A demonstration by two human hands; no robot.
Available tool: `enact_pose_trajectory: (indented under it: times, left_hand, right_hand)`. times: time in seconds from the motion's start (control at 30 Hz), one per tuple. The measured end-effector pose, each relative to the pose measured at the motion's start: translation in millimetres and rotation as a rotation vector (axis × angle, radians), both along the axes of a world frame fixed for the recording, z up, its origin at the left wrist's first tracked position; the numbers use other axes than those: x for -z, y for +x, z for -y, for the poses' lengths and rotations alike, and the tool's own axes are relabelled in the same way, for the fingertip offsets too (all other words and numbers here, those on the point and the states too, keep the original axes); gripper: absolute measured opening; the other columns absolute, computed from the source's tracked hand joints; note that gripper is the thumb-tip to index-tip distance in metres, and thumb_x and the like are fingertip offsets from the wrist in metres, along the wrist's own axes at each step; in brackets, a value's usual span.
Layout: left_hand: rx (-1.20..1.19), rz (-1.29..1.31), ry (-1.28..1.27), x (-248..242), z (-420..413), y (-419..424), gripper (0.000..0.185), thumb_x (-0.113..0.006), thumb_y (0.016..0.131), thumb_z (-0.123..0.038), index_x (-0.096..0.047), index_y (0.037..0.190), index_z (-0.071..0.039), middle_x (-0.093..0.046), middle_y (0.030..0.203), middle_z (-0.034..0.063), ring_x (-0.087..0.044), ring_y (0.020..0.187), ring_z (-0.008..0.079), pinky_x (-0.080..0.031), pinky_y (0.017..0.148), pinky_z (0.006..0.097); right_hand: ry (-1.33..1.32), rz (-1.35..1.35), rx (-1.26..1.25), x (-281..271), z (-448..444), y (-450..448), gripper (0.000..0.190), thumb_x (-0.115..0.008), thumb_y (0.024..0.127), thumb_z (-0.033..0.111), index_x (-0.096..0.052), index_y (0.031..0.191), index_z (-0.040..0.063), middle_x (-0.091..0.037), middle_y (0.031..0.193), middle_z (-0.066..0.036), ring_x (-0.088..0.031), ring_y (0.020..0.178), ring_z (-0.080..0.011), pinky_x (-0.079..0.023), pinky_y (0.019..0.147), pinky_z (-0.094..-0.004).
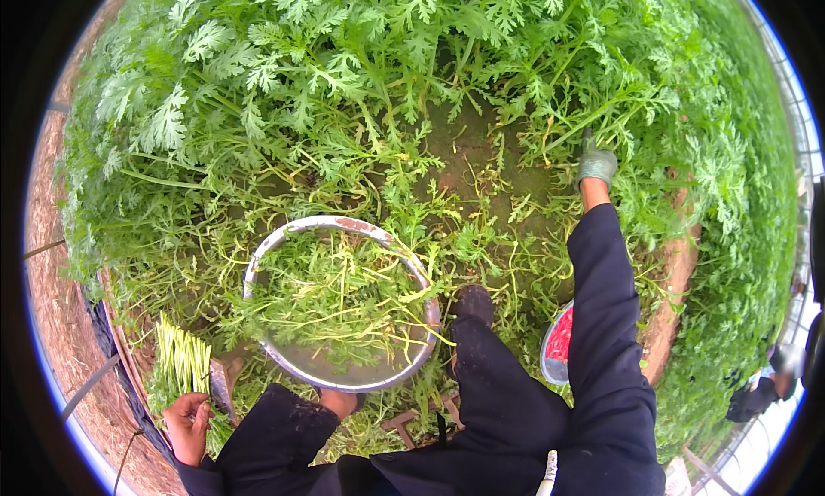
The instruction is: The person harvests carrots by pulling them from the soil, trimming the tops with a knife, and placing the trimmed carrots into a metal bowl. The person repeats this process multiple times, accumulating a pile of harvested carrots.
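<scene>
Bare, my left hand [189,425] is at the lower left, its fingers curled at the lower end of a bundle of cut green stems [182,357]; whether it grips them I cannot tell. My right hand [597,161], in a grey-green glove, reaches into leafy chrysanthemum-like greens [619,119] at the right, close to the bases of some stems. Leaves partly hide its fingers. A wide metal basin [351,385] with a chipped rim stands before me, heaped with loose trimmed greens [348,290].
A small bowl of red bands [559,341] sits beside my right sleeve. Dense standing greens [322,45] fill the far side, with bare soil [470,154] showing at their base. My boot [474,303] is right of the basin. Another person [760,390] is at the far right.
</scene>
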State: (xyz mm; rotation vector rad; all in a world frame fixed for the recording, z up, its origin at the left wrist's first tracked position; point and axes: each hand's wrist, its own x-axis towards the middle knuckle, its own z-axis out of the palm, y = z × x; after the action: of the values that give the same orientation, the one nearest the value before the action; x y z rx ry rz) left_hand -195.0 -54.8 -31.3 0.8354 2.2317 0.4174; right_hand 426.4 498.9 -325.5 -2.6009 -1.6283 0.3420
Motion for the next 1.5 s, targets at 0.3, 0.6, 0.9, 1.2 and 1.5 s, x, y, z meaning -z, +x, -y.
enact_pose_trajectory:
  times: [0.3, 0.6, 0.9, 1.2, 1.5]
  left_hand:
    - [-0.009, -0.021, -0.015, 1, 1, 1, 0.010, -0.065, 0.090, -0.002, -0.065, 0.097, 0.005, -0.065, 0.070, 0.0047, -0.057, 0.057, 0.0070, -0.043, 0.051, 0.0214]
    - [0.006, -0.043, -0.009, -1, -3, 2, 0.010, -0.064, 0.091, -0.005, -0.065, 0.096, 0.004, -0.064, 0.066, 0.0034, -0.051, 0.051, 0.0053, -0.039, 0.048, 0.0211]
    - [-0.021, -0.035, -0.016, -1, -4, 3, 0.011, -0.065, 0.090, -0.004, -0.065, 0.097, 0.005, -0.065, 0.068, 0.0042, -0.056, 0.055, 0.0073, -0.043, 0.050, 0.0219]
    - [-0.066, 0.023, -0.029, -1, -18, 6, 0.009, -0.065, 0.090, -0.002, -0.065, 0.097, 0.005, -0.064, 0.067, 0.0034, -0.053, 0.054, 0.0064, -0.040, 0.049, 0.0218]
    - [0.279, -0.096, -0.112, 18, 10, -37, 0.014, -0.062, 0.095, -0.009, -0.064, 0.100, 0.004, -0.064, 0.078, 0.0056, -0.064, 0.063, 0.0118, -0.047, 0.048, 0.0227]
  right_hand:
    - [0.072, -0.164, 0.244, 19, -7, 3, 0.064, -0.050, 0.093, 0.055, -0.063, 0.116, -0.003, -0.062, 0.120, -0.030, -0.058, 0.118, -0.0401, -0.044, 0.099, -0.0446]
    - [0.090, -0.302, 0.087, -40, 73, -88, 0.064, -0.078, 0.075, 0.054, -0.069, 0.085, -0.009, -0.069, 0.078, -0.021, -0.066, 0.070, -0.0251, -0.054, 0.074, -0.0358]
    - [0.167, -0.257, 0.102, -3, 48, -74, 0.058, -0.065, 0.087, 0.045, -0.065, 0.099, -0.011, -0.067, 0.094, -0.033, -0.066, 0.086, -0.0442, -0.049, 0.082, -0.0459]
    - [0.271, -1.188, 0.306, -90, 68, -112, 0.039, -0.069, 0.090, 0.041, -0.068, 0.089, 0.002, -0.061, 0.068, -0.007, -0.044, 0.053, -0.0146, -0.037, 0.053, -0.0288]
    - [0.011, -0.281, 0.072, -45, -17, -137, 0.058, -0.064, 0.084, 0.046, -0.066, 0.113, -0.004, -0.068, 0.108, -0.028, -0.068, 0.100, -0.0369, -0.054, 0.086, -0.0397]
